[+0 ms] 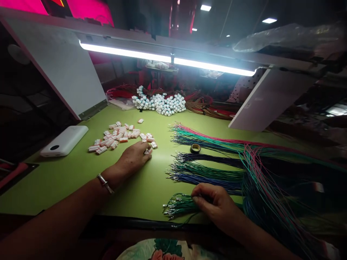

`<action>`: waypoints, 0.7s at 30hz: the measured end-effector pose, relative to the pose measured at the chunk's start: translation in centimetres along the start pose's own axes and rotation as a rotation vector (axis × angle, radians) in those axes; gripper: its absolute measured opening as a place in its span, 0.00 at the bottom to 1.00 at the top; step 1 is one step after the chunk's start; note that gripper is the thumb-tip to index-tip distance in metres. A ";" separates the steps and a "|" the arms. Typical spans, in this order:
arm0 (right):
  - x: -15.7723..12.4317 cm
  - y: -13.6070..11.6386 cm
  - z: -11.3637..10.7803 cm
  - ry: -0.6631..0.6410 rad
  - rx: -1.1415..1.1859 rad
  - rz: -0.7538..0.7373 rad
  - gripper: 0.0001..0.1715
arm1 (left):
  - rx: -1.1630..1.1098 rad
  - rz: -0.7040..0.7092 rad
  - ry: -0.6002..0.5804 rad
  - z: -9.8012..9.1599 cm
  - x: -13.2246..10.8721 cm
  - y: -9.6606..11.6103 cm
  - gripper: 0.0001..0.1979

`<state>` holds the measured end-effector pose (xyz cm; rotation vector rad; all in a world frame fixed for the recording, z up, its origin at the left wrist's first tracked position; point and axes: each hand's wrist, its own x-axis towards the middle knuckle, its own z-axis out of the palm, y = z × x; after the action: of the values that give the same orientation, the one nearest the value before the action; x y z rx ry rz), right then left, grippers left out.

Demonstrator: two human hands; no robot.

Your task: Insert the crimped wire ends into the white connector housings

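Observation:
My left hand (134, 157) rests on the green work surface (146, 187), its fingertips on a small white connector (148, 151) at the edge of a loose pile of white connectors with orange sides (116, 137). My right hand (213, 206) pinches a bundle of thin green wires (180, 206) with crimped metal ends pointing left. Several more wire bundles in blue, green and pink (208, 169) lie spread to the right of it, their metal ends also facing left.
A white power bank (64, 141) lies left of the pile, and a small roll of tape (195, 148) sits among the wires. A large heap of white connectors (158, 103) and red and brown wires (206, 109) lie at the back. A lit tube lamp (168, 57) spans overhead.

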<state>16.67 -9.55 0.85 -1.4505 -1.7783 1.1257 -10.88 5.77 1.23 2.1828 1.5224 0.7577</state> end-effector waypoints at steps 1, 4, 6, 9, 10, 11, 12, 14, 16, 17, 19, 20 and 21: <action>0.0 0.0 -0.1 0.021 0.009 -0.010 0.08 | -0.012 0.000 0.002 0.2 0.1 0.1 0.08; 0.0 0.0 0.1 0.097 0.042 -0.027 0.09 | -0.088 -0.016 0.000 0.4 -0.4 0.8 0.08; -0.1 0.1 0.3 0.152 0.071 -0.020 0.10 | -0.168 -0.032 -0.019 0.3 -1.2 1.7 0.12; -0.2 0.3 0.7 0.198 0.106 -0.015 0.09 | -0.382 -0.095 -0.142 0.2 -3.0 3.8 0.16; -0.2 0.4 0.7 0.206 0.119 -0.014 0.09 | -0.629 -0.188 -0.246 0.3 -3.7 4.5 0.16; -0.3 0.5 0.8 0.213 0.138 -0.013 0.09 | -0.831 -0.271 -0.315 0.5 -4.3 5.3 0.15; -0.3 0.6 0.8 0.221 0.163 -0.009 0.08 | -0.963 -0.323 -0.367 0.8 -4.9 6.0 0.15; -0.3 0.8 0.7 0.235 0.222 0.009 0.08 | -1.138 -0.419 -0.447 1.7 -6.1 7.2 0.15; -0.3 1.0 0.8 0.240 0.273 0.027 0.09 | -1.287 -0.526 -0.537 2.9 -7.1 8.0 0.15; -0.3 1.1 0.8 0.242 0.293 0.031 0.09 | -1.347 -0.556 -0.552 3.5 -7.4 8.3 0.15; -0.4 1.3 0.9 0.244 0.327 0.033 0.09 | -1.401 -0.612 -0.567 4.6 -7.9 8.6 0.14; -0.4 1.3 1.0 0.245 0.340 0.032 0.10 | -1.405 -0.631 -0.566 5.0 -8.1 8.7 0.14; -0.4 1.4 1.1 0.247 0.347 0.030 0.10 | -1.402 -0.648 -0.565 5.4 -8.2 8.7 0.14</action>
<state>16.51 -10.14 -0.87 -1.3414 -1.3220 1.1483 -3.34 -4.90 0.30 0.6862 0.8008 0.5778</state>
